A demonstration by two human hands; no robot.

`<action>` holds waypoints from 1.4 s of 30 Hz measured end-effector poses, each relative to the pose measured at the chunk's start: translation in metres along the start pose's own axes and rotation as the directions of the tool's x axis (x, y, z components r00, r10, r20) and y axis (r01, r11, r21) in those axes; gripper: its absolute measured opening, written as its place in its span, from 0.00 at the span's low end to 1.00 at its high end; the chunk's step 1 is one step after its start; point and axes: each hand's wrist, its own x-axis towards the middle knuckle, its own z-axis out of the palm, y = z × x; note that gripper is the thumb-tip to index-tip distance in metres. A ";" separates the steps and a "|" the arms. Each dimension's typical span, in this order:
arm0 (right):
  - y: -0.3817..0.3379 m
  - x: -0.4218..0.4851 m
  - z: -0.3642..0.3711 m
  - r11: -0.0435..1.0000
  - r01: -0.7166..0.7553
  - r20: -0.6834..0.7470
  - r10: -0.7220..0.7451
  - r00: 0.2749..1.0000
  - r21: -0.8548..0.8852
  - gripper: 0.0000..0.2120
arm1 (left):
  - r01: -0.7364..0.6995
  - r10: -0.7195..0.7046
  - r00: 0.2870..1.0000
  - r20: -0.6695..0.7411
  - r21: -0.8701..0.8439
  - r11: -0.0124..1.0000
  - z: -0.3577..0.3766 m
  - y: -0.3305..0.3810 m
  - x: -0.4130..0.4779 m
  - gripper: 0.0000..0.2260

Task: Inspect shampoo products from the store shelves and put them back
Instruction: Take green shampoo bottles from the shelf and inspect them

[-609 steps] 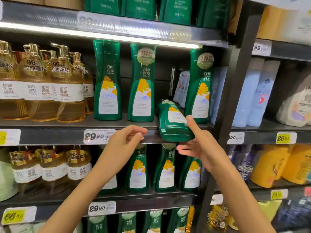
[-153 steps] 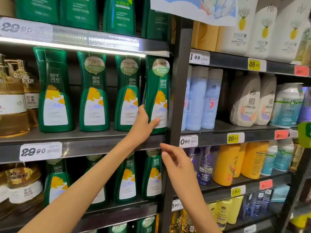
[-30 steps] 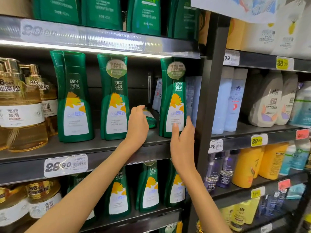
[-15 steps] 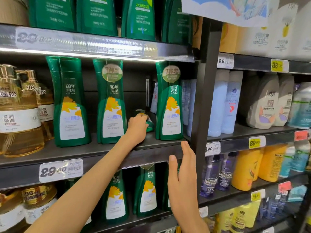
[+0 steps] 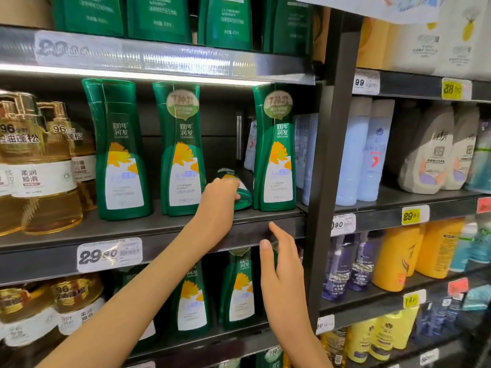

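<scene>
Head view, one item in hand: the left hand [image 5: 220, 197] reaches over the front edge of the middle shelf [image 5: 159, 229] and its fingers curl over a fallen green shampoo bottle [image 5: 243, 193], holding it; this bottle lies on its side on the shelf board, lengthwise from front to back, in the gap between the middle standing green bottle [image 5: 182, 155] and the right standing green bottle [image 5: 275, 155], close to the latter. Right hand [image 5: 281, 264]: holds nothing, fingers loosely spread and pointing up, in front of the shelf's front edge and just below it, near the right end; whether a fingertip touches the edge cannot be told. Further stock on the same shelf: a left standing green bottle [image 5: 121, 155], upright, apart from the other two; amber pump bottles [image 5: 39, 168] at the left end. A price tag [image 5: 109, 253] reading 29.90 sits on the front edge, left of the left forearm. Lower shelf: more green bottles [image 5: 239, 288], upright, partly hidden by both arms. A black upright post [image 5: 329, 168] closes the bay at the right end; beyond it, pale blue bottles [image 5: 353, 155] at the same level and yellow bottles [image 5: 398, 256] one level down
</scene>
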 end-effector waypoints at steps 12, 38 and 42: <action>-0.020 0.042 -0.009 0.808 -0.344 0.241 0.256 0.936 0.479 0.16 | -0.103 0.074 0.969 -0.235 -0.115 0.988 -0.018 0.002 -0.062 0.10; -0.025 -0.009 -0.015 0.767 -0.387 0.652 -0.053 0.756 0.511 0.24 | 0.153 -0.112 0.987 0.117 -0.903 0.401 -0.026 -0.025 -0.159 0.13; -0.042 0.016 -0.015 0.800 -0.260 0.485 -0.043 0.873 0.540 0.26 | 0.039 -0.099 0.995 -0.008 -0.882 0.470 -0.043 -0.020 -0.121 0.13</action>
